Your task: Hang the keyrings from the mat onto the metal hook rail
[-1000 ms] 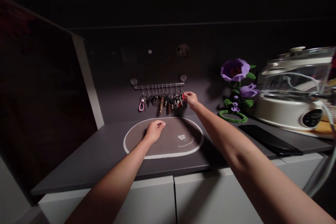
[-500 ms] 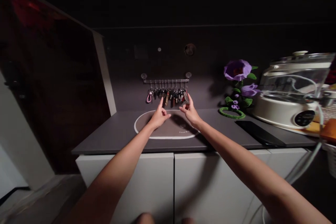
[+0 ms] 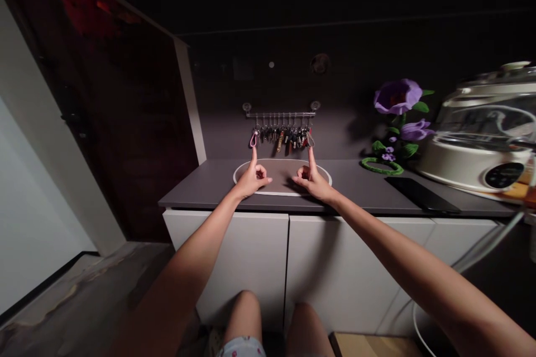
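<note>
The row of keys (image 3: pixel 280 140) hangs from a clear rail (image 3: pixel 281 115) on the wall, above the desk's (image 3: pixel 205 183) back edge and beyond both hands. In the view the row sits higher than the hands, spanning roughly the gap between their two raised index fingers.

The left hand (image 3: pixel 251 180) is half open, index finger pointing up, thumb stretched inward, the other fingers curled; it holds nothing. Its index fingertip appears just below the pink loop (image 3: pixel 253 139) at the row's left end. The right hand (image 3: pixel 313 182) mirrors it, equally free of any object, its fingertip just below the greyish loop (image 3: pixel 310 139) at the right end. Whether either fingertip touches a loop cannot be told.

Beneath and behind the hands, an oval brown mat (image 3: pixel 282 174) with a pale rim lies between the desk's front and back edges. Toward the desk's right end, well apart from the right hand, are a purple flower ornament (image 3: pixel 397 97) near the back edge, a black flat object (image 3: pixel 421 195) nearer the front edge, and a white appliance (image 3: pixel 456 169).
</note>
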`<state>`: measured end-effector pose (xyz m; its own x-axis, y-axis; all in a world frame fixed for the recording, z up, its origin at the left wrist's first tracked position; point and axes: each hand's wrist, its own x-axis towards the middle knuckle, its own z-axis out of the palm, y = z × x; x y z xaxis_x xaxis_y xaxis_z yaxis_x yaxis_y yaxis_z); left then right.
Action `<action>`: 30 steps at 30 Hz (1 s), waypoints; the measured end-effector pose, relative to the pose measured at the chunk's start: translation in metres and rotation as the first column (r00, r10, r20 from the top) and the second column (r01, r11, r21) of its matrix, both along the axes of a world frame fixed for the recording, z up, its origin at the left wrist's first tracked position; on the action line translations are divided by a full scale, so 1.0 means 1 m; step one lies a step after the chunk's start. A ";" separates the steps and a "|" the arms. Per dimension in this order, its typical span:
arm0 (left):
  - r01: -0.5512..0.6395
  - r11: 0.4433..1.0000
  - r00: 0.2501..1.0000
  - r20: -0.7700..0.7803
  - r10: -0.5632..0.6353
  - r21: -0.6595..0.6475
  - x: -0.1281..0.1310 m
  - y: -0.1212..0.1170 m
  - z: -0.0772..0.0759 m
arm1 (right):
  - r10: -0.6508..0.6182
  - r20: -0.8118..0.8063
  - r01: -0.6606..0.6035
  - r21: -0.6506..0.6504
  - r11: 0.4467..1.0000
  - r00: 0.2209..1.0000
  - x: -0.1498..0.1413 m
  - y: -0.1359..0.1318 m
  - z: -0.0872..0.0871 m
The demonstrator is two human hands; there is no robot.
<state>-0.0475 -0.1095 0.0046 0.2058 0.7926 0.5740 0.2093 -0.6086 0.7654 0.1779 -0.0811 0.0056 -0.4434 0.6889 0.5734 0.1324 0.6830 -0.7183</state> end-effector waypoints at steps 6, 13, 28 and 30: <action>0.022 0.999 1.000 -0.007 -0.022 -0.032 -0.004 0.005 -0.001 | 0.005 0.034 -0.004 -0.028 1.000 0.999 -0.001 0.002 0.004; -0.337 0.941 0.938 -0.091 0.334 -0.018 -0.024 0.059 0.020 | -0.315 -0.070 0.314 -0.024 0.949 0.947 0.018 0.060 0.033; -0.091 0.961 0.864 0.459 0.207 -0.261 -0.018 0.205 0.068 | -0.500 -0.319 0.412 -0.307 0.858 0.805 0.002 0.199 0.059; 0.040 0.958 0.845 0.522 0.119 -0.283 -0.012 0.211 0.067 | -0.447 -0.351 0.335 -0.334 0.881 0.823 -0.007 0.203 0.055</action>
<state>-0.0592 0.1019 0.0720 -0.1007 0.9333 0.3446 -0.2560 -0.3590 0.8975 0.1711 0.1217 0.0602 0.1292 0.8948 0.4274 0.0086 0.4299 -0.9028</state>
